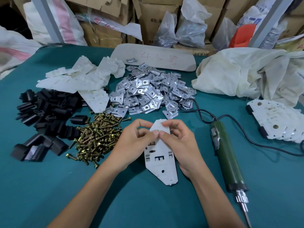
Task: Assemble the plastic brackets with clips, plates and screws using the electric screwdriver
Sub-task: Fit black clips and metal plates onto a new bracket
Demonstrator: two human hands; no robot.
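We look down on a teal table (148,203), with torn boxes (105,17) and sacks (192,30) stacked behind it. Near the middle, a white bracket (160,160) lies lengthwise, its lower end towards us. Our left hand (131,142) and right hand (181,142) both pinch its upper end between thumb and forefinger, with the thumb tips touching on its face.

Just left of the left hand is a heap of brass screws (97,137), and further left are the black clips (44,119). Beyond the hands lie the metal plates (148,92), with a bracket pile (79,79) to their left. The green screwdriver (228,158) lies just right of the right hand with its bit towards us, and its cord (202,112) loops back to the plates. At the far right, a stack of white pieces (279,119) with black ends and brass screw heads sits below a crumpled cloth (246,74).
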